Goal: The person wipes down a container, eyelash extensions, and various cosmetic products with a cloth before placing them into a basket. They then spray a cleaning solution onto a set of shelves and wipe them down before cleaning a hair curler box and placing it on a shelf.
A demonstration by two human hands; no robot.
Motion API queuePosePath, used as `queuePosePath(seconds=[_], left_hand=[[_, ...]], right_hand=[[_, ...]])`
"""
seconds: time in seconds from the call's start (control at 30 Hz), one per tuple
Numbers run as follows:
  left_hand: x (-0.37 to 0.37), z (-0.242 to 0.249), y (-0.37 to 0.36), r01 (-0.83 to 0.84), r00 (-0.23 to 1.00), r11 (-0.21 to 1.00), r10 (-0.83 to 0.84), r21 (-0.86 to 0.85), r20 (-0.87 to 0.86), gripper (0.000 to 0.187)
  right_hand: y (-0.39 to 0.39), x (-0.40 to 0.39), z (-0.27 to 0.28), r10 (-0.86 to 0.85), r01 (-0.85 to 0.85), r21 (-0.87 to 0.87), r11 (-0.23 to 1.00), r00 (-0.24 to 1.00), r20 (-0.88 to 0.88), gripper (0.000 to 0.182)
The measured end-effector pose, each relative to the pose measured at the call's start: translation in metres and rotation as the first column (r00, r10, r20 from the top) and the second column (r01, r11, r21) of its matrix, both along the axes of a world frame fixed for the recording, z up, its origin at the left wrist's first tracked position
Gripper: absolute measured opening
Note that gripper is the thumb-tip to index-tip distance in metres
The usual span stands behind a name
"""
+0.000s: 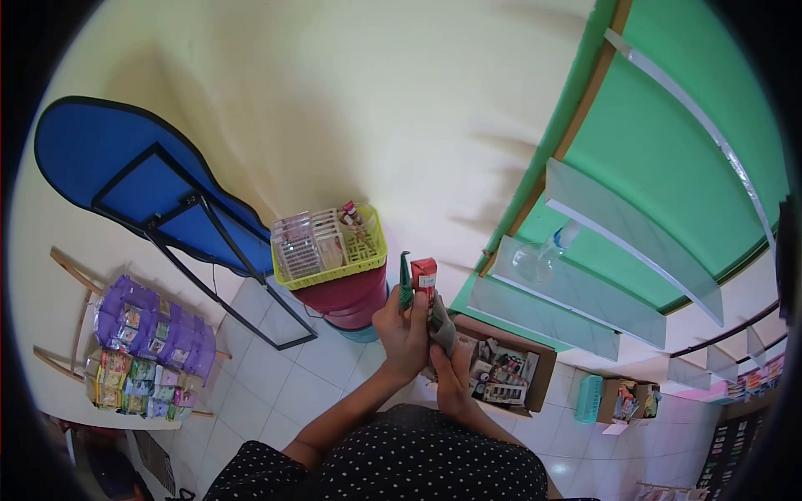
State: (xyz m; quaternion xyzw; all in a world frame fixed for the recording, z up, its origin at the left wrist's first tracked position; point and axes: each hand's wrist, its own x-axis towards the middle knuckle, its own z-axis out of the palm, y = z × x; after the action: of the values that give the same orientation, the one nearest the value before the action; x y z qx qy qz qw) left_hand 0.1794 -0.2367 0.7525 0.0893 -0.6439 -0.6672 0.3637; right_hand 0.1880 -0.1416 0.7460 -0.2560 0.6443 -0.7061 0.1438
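Near the middle of the view, my left hand [404, 341] is closed around a slim green tube-like item [405, 280] and a small red box-like pack [424, 274], both sticking up above the fingers. Just right of it and lower, my right hand [452, 377] is closed on a grey cloth [444, 329] that hangs against the red pack. Both hands are close together in front of my body. Below and to the right of them, an open cardboard box [541, 380] on the floor holds many small packaged items.
A yellow basket [334, 274] with clear organisers sits on a dark red bucket [347, 302]. At left lean a blue ironing board [109, 150] and a purple pocket rack [150, 326]. Glass shelves [626, 234] on a green wall hold a clear bottle [550, 255]. A teal basket [589, 398] stands farther right.
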Motion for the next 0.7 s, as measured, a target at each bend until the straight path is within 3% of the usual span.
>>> queuePosePath(seconds=[0.03,0.1,0.13,0.2,0.23,0.3,0.37,0.4,0.43,0.5,0.57,0.63,0.7], left_hand=[[0.0,-0.003,-0.005,-0.003,1.0,1.0,0.003,-0.001,0.008,0.018],[-0.003,-0.012,-0.013,-0.098,0.993,0.955,0.111,-0.28,0.029,0.015],[0.0,-0.006,-0.011,-0.081,0.997,0.934,0.079,-0.347,-0.02,0.014],[0.001,-0.01,-0.009,-0.093,0.995,0.917,0.074,-0.388,-0.064,0.016],[0.001,-0.012,-0.008,-0.113,0.991,0.897,0.071,-0.426,-0.115,0.018],[0.003,-0.02,-0.011,-0.084,0.995,0.923,0.057,-0.376,-0.082,0.022],[0.0,-0.019,-0.014,-0.014,1.0,0.999,0.015,0.037,-0.021,0.022],[-0.003,-0.019,-0.016,0.011,1.0,0.966,-0.006,0.258,-0.02,0.026],[-0.005,-0.016,-0.02,0.013,1.0,0.966,-0.009,0.257,-0.018,0.026],[-0.005,-0.009,-0.03,0.12,0.993,0.818,-0.111,0.563,-0.051,0.027],[-0.007,-0.009,-0.033,0.099,0.99,0.82,-0.138,0.564,0.027,0.027],[-0.008,-0.018,-0.034,0.243,0.969,0.769,-0.226,0.591,-0.104,0.026],[-0.003,-0.017,-0.029,0.221,0.97,0.761,-0.238,0.61,-0.054,0.025]], right_hand=[[-0.002,0.003,0.001,0.003,-0.003,-0.001,1.0,1.0,0.008,0.05],[-0.006,0.006,0.004,-0.017,0.031,-0.104,0.994,0.991,0.131,0.049],[-0.006,0.005,0.002,-0.021,0.036,-0.104,0.994,0.99,0.138,0.049],[-0.007,-0.002,-0.002,0.03,0.035,-0.196,0.98,0.946,0.322,0.048],[-0.01,-0.003,0.0,0.025,0.041,-0.195,0.98,0.945,0.327,0.048],[-0.015,-0.002,0.004,0.019,0.002,-0.131,0.991,0.988,0.154,0.048],[-0.018,-0.001,-0.003,0.021,-0.014,-0.086,0.996,0.996,0.083,0.048],[-0.02,0.0,-0.006,0.034,-0.034,-0.041,0.999,0.999,0.007,0.05],[-0.023,0.001,-0.006,0.032,-0.031,-0.042,0.999,0.999,0.009,0.05],[-0.026,0.005,-0.007,0.002,0.032,0.124,0.992,0.964,-0.266,0.054],[-0.028,0.008,-0.016,-0.036,0.059,0.088,0.994,0.969,-0.243,0.056],[-0.029,0.008,-0.02,-0.071,0.084,0.053,0.995,0.974,-0.216,0.058],[-0.03,0.006,-0.02,-0.231,0.257,0.078,0.963,0.942,-0.243,0.054]])
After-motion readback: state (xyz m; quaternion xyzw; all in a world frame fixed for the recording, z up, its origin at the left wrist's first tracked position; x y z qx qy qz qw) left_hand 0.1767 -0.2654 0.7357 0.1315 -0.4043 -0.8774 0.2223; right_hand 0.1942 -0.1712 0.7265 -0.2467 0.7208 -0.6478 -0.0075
